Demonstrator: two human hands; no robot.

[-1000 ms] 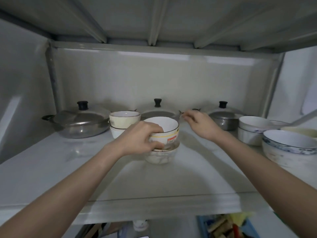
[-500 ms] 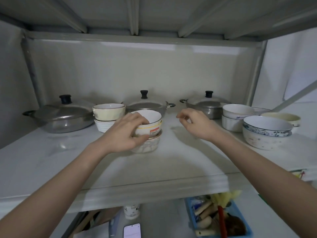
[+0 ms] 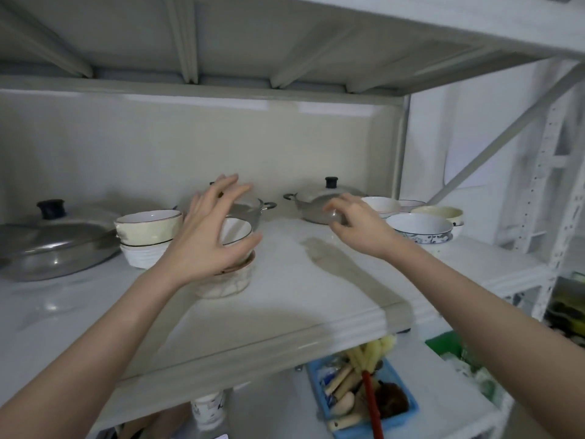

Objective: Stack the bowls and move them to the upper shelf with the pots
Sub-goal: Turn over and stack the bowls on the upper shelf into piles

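Note:
A stack of two bowls (image 3: pixel 234 270) stands on the white upper shelf (image 3: pixel 316 299), a white bowl with a dark rim nested in a marbled one. My left hand (image 3: pixel 209 236) hovers just in front of the stack with fingers spread and holds nothing. My right hand (image 3: pixel 357 226) floats above the shelf to the right, fingers loosely curled and empty. Behind stand lidded metal pots: a wide one (image 3: pixel 53 239) at the left, a middle one (image 3: pixel 253 207) partly hidden by my left hand, and a third (image 3: pixel 319 201) behind my right hand.
A cream bowl on a white ribbed bowl (image 3: pixel 148 239) stands left of the stack. Several bowls (image 3: pixel 421 226) sit at the shelf's right end. Below, a blue tray (image 3: pixel 370 397) holds utensils. A shelf upright (image 3: pixel 400 153) rises at the back right.
My left hand has let go of the top bowl and opened, lifting off the stack. My right hand stayed near the right pot. The view shifted left and down.

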